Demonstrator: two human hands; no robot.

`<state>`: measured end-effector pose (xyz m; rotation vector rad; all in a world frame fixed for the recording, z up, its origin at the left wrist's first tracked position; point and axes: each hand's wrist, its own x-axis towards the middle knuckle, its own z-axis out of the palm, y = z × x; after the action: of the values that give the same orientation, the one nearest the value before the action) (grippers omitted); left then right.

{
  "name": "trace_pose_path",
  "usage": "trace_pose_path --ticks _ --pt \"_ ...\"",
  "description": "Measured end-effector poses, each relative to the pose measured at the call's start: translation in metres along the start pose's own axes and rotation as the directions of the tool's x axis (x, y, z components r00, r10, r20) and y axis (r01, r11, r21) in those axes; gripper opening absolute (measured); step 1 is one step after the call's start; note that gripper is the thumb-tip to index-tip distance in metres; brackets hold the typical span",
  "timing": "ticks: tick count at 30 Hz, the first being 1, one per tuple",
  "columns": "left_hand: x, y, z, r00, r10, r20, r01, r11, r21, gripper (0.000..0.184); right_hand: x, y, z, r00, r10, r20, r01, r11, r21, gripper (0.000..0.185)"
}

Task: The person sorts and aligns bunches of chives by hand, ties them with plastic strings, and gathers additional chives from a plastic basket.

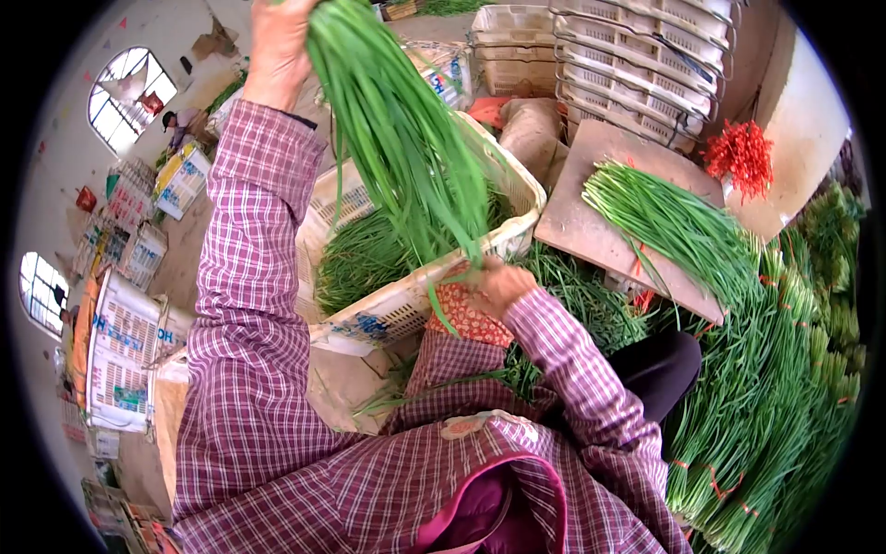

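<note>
My left hand point(280, 51) is raised at the top, closed around one end of a large bunch of garlic chives point(397, 129). The long green leaves hang down and to the right over a white plastic crate point(378, 319). Beside the crate's near corner, my right hand point(503, 284) is closed at the hanging leaf tips; its fingertips are partly hidden. More loose greens point(383, 258) lie inside the crate. To the right, another pile of chives point(664, 217) rests on a tilted board point(577, 217), pale stems toward the upper left.
Tied chive bundles point(748, 397) are heaped along the right. Red ties point(738, 159) hang by the board's far corner. Stacked white crates point(637, 65) stand behind it. Packed crates point(129, 346) line the left, where another person point(180, 125) is in the background.
</note>
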<state>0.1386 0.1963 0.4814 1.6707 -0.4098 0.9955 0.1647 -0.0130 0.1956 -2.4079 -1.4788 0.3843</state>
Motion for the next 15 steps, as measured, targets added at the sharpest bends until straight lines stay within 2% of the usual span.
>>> trace_pose_path --ticks 1,2,4,5,7,9,10,12,15 --pt "-0.002 0.005 0.012 0.993 0.115 0.032 -0.119 0.971 0.205 0.016 -0.007 0.006 0.005 0.993 -0.019 0.113 0.016 1.000 0.020 0.041" --pt "-0.007 0.006 0.020 0.973 0.214 0.086 -0.231 0.888 0.399 0.017 -0.009 0.028 0.028 0.984 0.133 0.122 -0.152 0.975 0.160 0.039" --pt "-0.028 -0.017 0.023 0.924 0.186 0.335 -0.371 0.654 0.659 0.014 -0.040 0.053 0.027 0.991 0.125 -0.039 -0.120 0.987 0.109 0.031" --pt "-0.048 -0.019 0.049 0.852 0.196 0.485 -0.425 0.800 0.424 0.017 -0.052 0.064 0.022 0.983 0.159 -0.091 -0.154 0.986 0.058 0.024" --pt "-0.098 -0.053 0.079 0.697 0.260 0.668 -0.703 0.435 0.563 0.017 -0.075 0.097 0.019 0.973 0.171 -0.152 -0.166 0.985 0.049 0.029" --pt "-0.175 -0.083 0.113 0.657 0.019 0.754 -0.668 0.479 0.570 0.009 -0.101 0.114 0.012 0.949 0.223 -0.223 -0.204 0.973 0.103 0.027" --pt "-0.222 -0.110 0.127 0.641 0.023 0.767 -0.602 0.635 0.484 0.013 -0.113 0.121 0.013 0.934 0.242 -0.261 -0.218 0.969 0.118 0.027" --pt "-0.319 -0.133 0.147 0.554 -0.047 0.832 -0.612 0.654 0.445 0.016 -0.133 0.124 0.012 0.920 0.251 -0.300 -0.210 0.964 0.162 0.028" --pt "-0.400 -0.121 0.172 0.366 -0.224 0.903 -0.560 0.722 0.407 0.011 -0.147 0.123 0.018 0.919 0.262 -0.295 -0.201 0.954 0.221 0.026"
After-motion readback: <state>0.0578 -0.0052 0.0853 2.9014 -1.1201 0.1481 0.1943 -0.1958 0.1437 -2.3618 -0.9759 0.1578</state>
